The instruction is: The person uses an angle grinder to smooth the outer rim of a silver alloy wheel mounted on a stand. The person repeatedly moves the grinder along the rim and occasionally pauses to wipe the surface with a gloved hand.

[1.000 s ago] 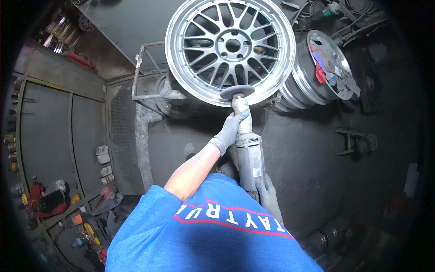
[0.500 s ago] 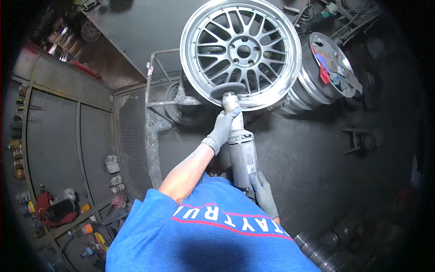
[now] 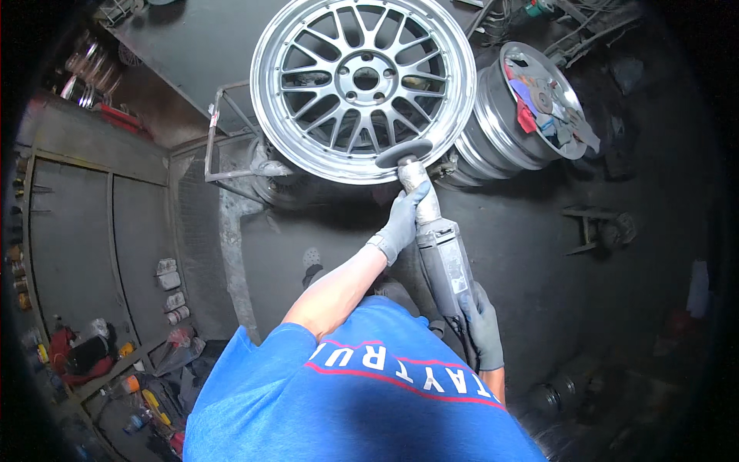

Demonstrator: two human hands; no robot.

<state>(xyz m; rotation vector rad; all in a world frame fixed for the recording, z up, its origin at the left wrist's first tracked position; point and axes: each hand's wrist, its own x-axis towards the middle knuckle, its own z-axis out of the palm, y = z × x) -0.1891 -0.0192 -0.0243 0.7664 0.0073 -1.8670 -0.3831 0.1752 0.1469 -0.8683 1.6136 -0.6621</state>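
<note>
A silver multi-spoke car wheel rim point(image 3: 366, 78) with a shiny outer lip stands face-on at the top of the view. Both my gloved hands hold a grey angle grinder point(image 3: 446, 266). My left hand point(image 3: 403, 222) is wrapped round its pale neck, just behind the head. My right hand point(image 3: 483, 327) grips the rear of the body, where a dark cord hangs down. The round grey disc point(image 3: 404, 152) overlaps the rim's lower lip; whether it touches the metal I cannot tell.
Right of the rim lies another wheel barrel point(image 3: 500, 127) topped with rags and discs point(image 3: 550, 108). A metal tube frame point(image 3: 212, 146) stands to the left. Shelving with cans point(image 3: 167, 273) lines the left side. A small stand point(image 3: 596, 229) sits on the floor at right.
The grinder and both hands have shifted right, with the disc now farther right along the rim's lower lip. The whole scene has slid left in view.
</note>
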